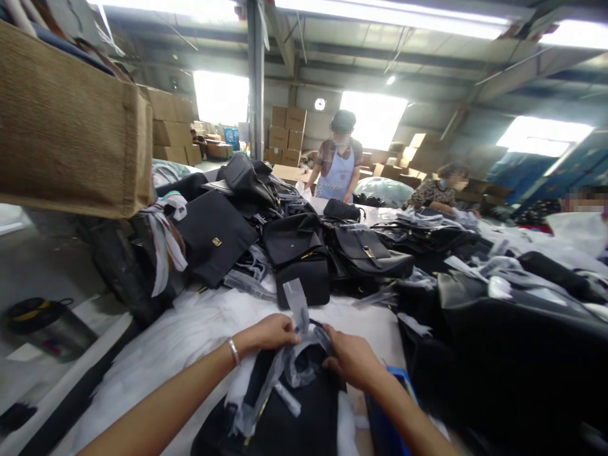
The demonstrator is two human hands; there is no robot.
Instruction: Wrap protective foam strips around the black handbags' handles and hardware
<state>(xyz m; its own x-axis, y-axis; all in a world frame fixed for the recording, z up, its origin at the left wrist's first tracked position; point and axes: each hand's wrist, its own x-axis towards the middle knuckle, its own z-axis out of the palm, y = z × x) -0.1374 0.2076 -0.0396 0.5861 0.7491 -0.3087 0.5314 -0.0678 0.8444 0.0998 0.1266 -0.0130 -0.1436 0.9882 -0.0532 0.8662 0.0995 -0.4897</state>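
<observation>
A black bag (308,418) lies at the table's near edge, with clear plastic wrap (304,364) around its straps and a gold zip on its left part. My left hand (275,332) pinches the plastic near the top of the bag, and a loose strip of it stands up beside the fingers. On the right side of the same wrapped strap, my right hand (349,356) has its thumb and fingers closed around the plastic-covered part. Sheets of white padding (190,335) lie under and left of the bag.
Piled black bags (294,240) span the table beyond my hands, with a large black heap (498,342) at the right. A burlap bag (71,120) juts in at upper left. A blue bin (399,380) is beside my right forearm. People work across the table.
</observation>
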